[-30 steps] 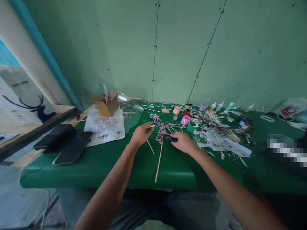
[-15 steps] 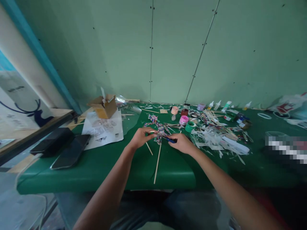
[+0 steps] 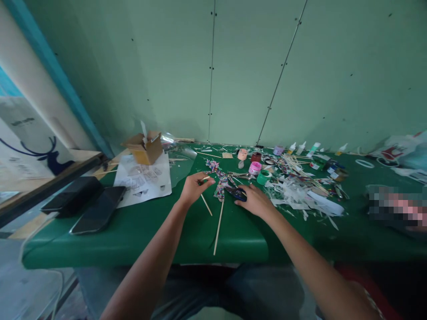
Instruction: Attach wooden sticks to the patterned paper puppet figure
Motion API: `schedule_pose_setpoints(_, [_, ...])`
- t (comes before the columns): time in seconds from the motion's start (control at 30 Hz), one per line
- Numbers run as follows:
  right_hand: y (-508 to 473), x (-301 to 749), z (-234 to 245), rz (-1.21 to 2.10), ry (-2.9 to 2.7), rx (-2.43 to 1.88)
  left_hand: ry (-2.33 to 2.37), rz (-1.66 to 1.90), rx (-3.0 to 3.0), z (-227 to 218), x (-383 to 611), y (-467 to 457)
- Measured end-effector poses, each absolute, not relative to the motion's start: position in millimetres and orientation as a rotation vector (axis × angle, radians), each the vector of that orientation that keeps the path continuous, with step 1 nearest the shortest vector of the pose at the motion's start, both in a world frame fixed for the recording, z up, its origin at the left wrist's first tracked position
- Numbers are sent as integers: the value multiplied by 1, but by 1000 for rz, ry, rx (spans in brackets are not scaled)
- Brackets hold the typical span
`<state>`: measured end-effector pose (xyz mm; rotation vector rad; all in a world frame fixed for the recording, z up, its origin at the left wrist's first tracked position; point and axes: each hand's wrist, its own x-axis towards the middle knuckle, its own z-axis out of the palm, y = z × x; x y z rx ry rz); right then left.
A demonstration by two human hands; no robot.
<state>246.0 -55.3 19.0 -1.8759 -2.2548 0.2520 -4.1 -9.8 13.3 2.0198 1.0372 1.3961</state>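
Note:
My left hand [image 3: 193,190] pinches a short pale wooden stick [image 3: 204,178] between thumb and fingers. My right hand [image 3: 254,200] is closed around dark blue-handled pliers [image 3: 236,193], whose jaws point left toward a flat, multicoloured patterned figure [image 3: 219,186] on the table. The figure lies between my hands, with narrow limb-like parts. A long thin wooden stick [image 3: 218,229] runs from its lower end toward the front edge. Another stick [image 3: 206,205] slants out below my left hand, its upper end hidden.
Open pink [image 3: 255,167] and green paint jars [image 3: 264,177] stand beyond my right hand. Paper and plastic scraps [image 3: 293,193] are heaped to the right. At left lie a printed sheet [image 3: 163,178], a cardboard box [image 3: 148,149] and a phone [image 3: 98,211].
My hands have moved apart. The left has drawn back slightly left with the stick; the pliers have shifted right, away from the stick, and more of the figure shows.

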Motion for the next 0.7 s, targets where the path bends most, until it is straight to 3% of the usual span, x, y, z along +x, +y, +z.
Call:
schedule_pose_setpoints(0.13, [-55,241,9,102,-2351,-1889,1085,1379,2033,11,-4,-9])
schedule_pose_setpoints(0.3, [-56,246,18,140,-2399,-1832,1172,1411,2044,12,-5,-10])
schedule_pose_setpoints(0.47, [-139,232,25,-8,-2321,-1472,1255,1474,2016,14,-4,-11])
schedule_pose_setpoints(0.6, [-238,234,-39,267,-2702,-934,1315,1512,1996,14,-3,-11])
schedule_pose_setpoints(0.7, [-277,287,-97,357,-2746,-1050,1350,1546,1962,14,-4,-11])
